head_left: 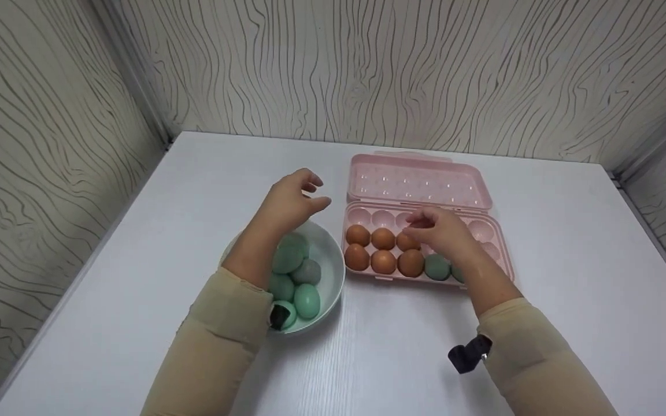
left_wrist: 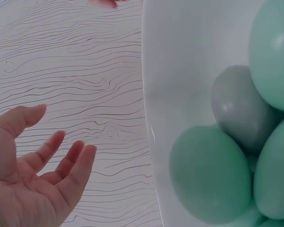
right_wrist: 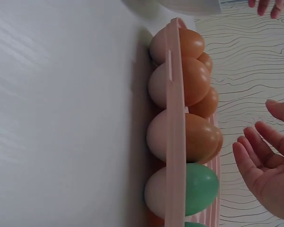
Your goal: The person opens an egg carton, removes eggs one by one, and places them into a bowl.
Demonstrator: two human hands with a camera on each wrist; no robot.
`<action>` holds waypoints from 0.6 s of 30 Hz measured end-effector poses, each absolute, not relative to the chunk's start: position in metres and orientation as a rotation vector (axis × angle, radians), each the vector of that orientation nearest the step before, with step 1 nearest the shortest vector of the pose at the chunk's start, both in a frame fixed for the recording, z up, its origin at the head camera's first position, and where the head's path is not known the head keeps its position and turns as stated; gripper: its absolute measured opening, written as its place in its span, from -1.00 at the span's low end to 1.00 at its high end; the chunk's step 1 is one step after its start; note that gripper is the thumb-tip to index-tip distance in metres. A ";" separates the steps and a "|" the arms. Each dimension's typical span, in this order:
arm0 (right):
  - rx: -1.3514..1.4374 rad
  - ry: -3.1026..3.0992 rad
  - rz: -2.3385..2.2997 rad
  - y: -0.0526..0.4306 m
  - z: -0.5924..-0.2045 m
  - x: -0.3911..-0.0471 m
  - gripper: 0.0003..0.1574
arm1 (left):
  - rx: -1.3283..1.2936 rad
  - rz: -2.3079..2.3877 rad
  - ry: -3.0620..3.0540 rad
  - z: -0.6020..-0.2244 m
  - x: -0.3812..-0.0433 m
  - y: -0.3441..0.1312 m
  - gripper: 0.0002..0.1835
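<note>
My left hand [head_left: 289,202] hovers over the far rim of a white bowl [head_left: 333,277], thumb and fingers apart with nothing between them. The bowl holds several green eggs [head_left: 307,301] and a greyish egg [left_wrist: 239,106]; my left forearm hides part of them. Over the pink egg carton [head_left: 425,280], my right hand [head_left: 440,231] has its fingertips close above a brown egg [head_left: 408,241]. The right wrist view shows that hand loosely spread and holding nothing. Two rows of the carton have brown eggs at the left, with green eggs [head_left: 437,267] beside them in the near row.
The carton's pink lid [head_left: 420,182] lies folded back on the far side. Bare cups [head_left: 481,231] show in the back row and at the right. A white table [head_left: 367,358] carries everything, and wood-patterned panels [head_left: 356,69] rise behind it and at the sides.
</note>
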State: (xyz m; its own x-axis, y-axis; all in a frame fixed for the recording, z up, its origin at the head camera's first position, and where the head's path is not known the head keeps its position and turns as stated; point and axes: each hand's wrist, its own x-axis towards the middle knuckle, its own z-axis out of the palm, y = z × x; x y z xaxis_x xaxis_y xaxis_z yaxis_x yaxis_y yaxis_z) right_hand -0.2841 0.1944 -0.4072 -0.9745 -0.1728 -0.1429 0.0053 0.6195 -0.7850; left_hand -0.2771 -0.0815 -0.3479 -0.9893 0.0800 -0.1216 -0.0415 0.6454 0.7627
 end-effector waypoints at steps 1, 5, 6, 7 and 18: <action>-0.126 2.657 -1.264 0.193 -0.410 -0.285 -0.64 | 0.030 1.301 2.711 -0.348 -0.277 -0.081 -0.62; -0.086 2.726 -1.217 0.188 -0.420 -0.286 -0.58 | 0.018 1.428 2.670 -0.347 -0.277 -0.078 -0.64; -0.080 2.746 -1.206 0.187 -0.422 -0.286 -0.58 | 0.010 1.450 2.659 -0.348 -0.277 -0.077 -0.64; -0.076 2.767 -1.192 0.186 -0.424 -0.286 -0.57 | 0.001 1.465 2.651 -0.348 -0.277 -0.076 -0.64; -0.074 2.979 -1.000 0.174 -0.439 -0.287 -0.72 | -0.010 1.477 2.622 -0.359 -0.279 -0.067 -0.65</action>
State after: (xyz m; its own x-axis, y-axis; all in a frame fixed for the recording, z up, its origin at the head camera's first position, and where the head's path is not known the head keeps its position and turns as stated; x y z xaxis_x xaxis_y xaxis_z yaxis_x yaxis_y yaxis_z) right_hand -0.2866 0.1735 -0.4390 -0.9989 -0.0442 0.0164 -0.0452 0.7965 -0.6030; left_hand -0.2793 -0.0674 -0.3587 -0.9912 0.0588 -0.1182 -0.0705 0.5206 0.8509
